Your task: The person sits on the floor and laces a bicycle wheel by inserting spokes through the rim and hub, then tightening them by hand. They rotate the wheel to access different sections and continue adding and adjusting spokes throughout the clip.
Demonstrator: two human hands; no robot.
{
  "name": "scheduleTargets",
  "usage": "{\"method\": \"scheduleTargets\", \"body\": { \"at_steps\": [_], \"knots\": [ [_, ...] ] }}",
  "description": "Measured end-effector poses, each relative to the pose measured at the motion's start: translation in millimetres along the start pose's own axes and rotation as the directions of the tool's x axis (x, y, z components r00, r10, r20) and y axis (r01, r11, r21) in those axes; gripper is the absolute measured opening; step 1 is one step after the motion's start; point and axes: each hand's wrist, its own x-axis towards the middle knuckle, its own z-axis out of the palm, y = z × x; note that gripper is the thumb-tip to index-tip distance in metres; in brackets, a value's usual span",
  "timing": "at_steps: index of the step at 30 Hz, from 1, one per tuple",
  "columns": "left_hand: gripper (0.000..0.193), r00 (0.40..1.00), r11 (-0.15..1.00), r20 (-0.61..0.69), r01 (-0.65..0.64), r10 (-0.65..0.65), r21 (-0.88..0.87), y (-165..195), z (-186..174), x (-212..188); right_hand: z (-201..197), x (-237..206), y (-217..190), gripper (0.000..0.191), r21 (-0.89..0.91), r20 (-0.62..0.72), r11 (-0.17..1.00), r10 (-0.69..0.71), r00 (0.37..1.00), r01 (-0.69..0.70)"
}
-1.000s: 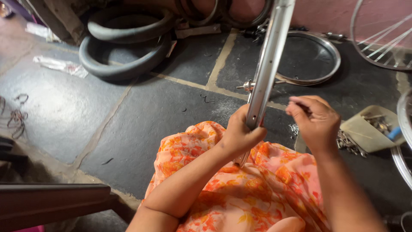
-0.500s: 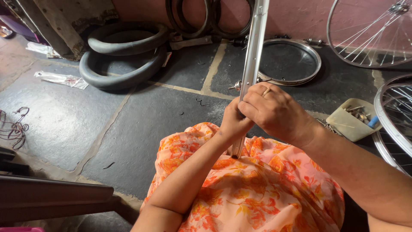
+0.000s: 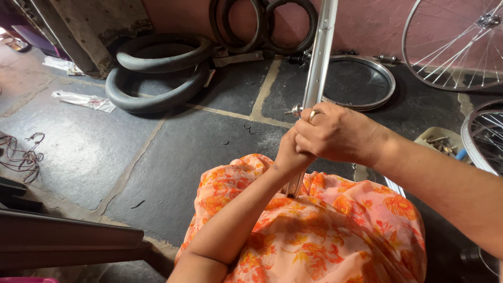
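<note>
Over lap, both hands clamp bare rim point(image 3: 319, 68): left hand point(image 3: 287, 160) low, right hand point(image 3: 338, 133) just above, overlapping. No spokes fitted; lacing undone, judging so.

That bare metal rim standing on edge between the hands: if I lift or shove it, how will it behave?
The rim looks like a thin, polished metal hoop, so it is probably stiff and light for its size. Its shiny surface may be slippery. Standing on edge and steadied by the left hand and right hand, it would likely roll or topple if released.
</note>
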Motion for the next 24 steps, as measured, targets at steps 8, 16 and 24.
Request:
{"method": "scheduleTargets", "body": {
  "at_steps": [8, 16, 24],
  "knots": [
    [0.029, 1.000, 0.999, -0.002, -0.026, 0.026, 0.019, -4.9, 3.3, -1.1, -5.4, -4.7, -0.8, 0.007, -0.063, -0.001, 0.992, -0.109, 0.994, 0.109],
    [0.029, 1.000, 1.000, 0.013, -0.019, 0.019, -0.008, 0.3, 1.1, -0.5, 1.9, -2.2, -6.0, 0.005, -0.025, 0.087, 1.000, -0.004, 0.996, 0.006],
    [0.029, 0.999, 0.997, 0.021, -0.033, 0.032, 0.066, -1.9, 3.8, -3.1, 0.7, -3.4, -7.9, 0.010, -0.013, 0.044, 1.000, -0.019, 0.999, 0.020]
  ]
}}
